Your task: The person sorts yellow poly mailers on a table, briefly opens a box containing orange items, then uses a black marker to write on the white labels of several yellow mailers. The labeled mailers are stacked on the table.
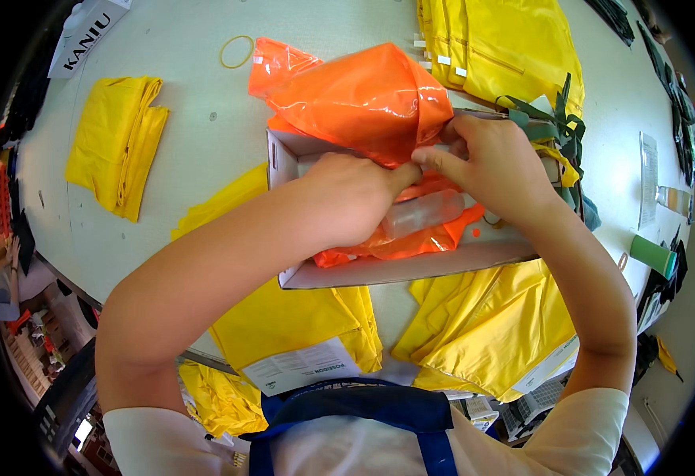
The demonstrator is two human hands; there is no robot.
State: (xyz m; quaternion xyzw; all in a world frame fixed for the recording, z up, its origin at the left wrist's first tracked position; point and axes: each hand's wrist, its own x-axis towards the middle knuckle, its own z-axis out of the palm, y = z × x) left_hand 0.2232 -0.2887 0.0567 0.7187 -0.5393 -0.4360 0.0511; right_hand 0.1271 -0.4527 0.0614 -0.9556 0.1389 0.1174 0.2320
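A shallow white cardboard box (347,274) lies in front of me on the table. Glossy orange plastic sheeting (347,95) spills over its far side, and more of it lies inside. Over the box, my left hand (351,194) is closed on the near edge of the orange sheeting, its fingertips partly hidden. My right hand (494,163) pinches the same material close by, thumb nearly touching the left hand. Below the hands, a clear plastic cylinder (423,214) rests on the orange material in the box.
Folded yellow fabric (117,143) sits at the left, and a yellow stack (506,47) at the far right. More yellow pieces (482,325) lie between me and the box. Dark green straps (558,127) hang at the box's right end. A green spool (653,255) stands farther right.
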